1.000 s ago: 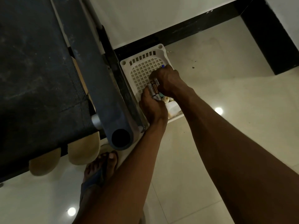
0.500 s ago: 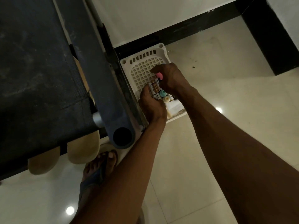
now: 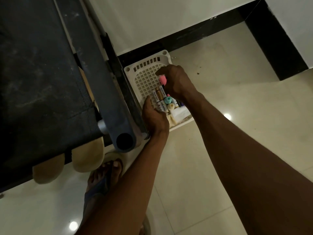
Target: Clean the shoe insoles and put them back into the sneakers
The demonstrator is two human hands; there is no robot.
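A white lattice basket (image 3: 144,68) sits on the floor against the wall. Inside lie several white and gold labelled tubes (image 3: 160,97), a teal-capped one (image 3: 168,100) and a cream-capped one (image 3: 171,106). My right hand (image 3: 177,81) grips a pink-capped tube (image 3: 163,80) lifted above the basket. My left hand (image 3: 153,116) rests on the tubes at the basket's near left, fingers relaxed. Two pale beige insole tips (image 3: 49,170) (image 3: 87,157) stick out from under the dark frame at lower left.
A dark grey frame with a thick tube end (image 3: 124,141) runs along the left, close to my left wrist. My foot in a blue flip-flop (image 3: 103,178) stands on the glossy tile floor. A black skirting (image 3: 186,36) edges the white wall.
My right hand has raised the pink-capped tube out of the bunch, so more of its cap shows. My left hand stays on the tubes.
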